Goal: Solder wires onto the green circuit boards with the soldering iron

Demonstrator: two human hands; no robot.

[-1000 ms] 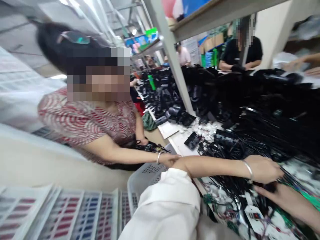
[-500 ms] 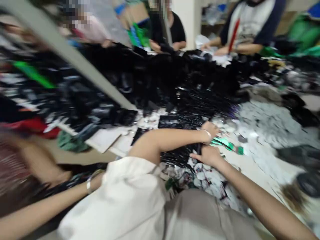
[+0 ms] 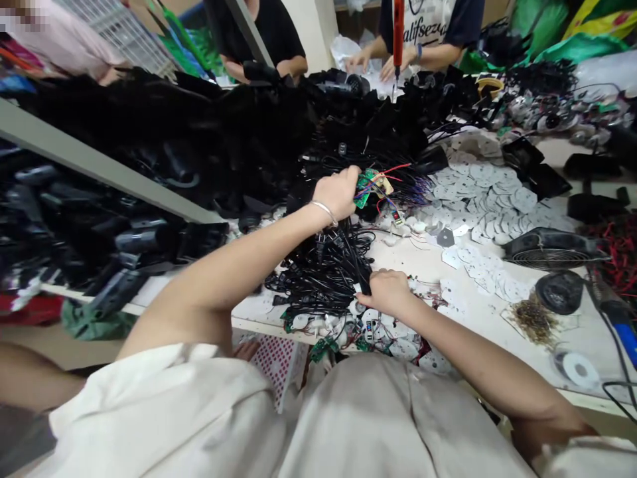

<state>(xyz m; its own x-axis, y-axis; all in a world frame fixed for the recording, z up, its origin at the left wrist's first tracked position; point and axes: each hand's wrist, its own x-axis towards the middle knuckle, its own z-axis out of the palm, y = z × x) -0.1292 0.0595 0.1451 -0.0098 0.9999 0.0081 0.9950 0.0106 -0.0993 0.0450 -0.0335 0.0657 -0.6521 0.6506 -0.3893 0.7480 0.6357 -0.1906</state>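
My left hand (image 3: pixel 338 191) is closed around the near edge of a green circuit board (image 3: pixel 369 186), whose red and blue wires stick out to the right. Black cords run down from under that hand toward my right hand (image 3: pixel 391 291). The right hand's curled fingers grip a black cord, with the thumb pointing left. Between and left of both hands lies a heap of black power cords (image 3: pixel 318 282); some plugs show at its left edge. Small white parts and boards with thin wires (image 3: pixel 371 332) lie just in front, along the table's near edge.
White flat plates (image 3: pixel 497 199) spread over the table at right. Beyond them sit a black fan-like housing (image 3: pixel 552 249), a black cup (image 3: pixel 558 292) and a solder roll (image 3: pixel 577 368). Black casings (image 3: pixel 149 236) pile up left. A slanted grey post (image 3: pixel 109 162) crosses there. Co-workers' hands (image 3: pixel 383 63) are opposite.
The view has swung and sharpened. My left hand has lifted away from my right, bringing up the circuit board with its wires. The right hand stays low by the cords.
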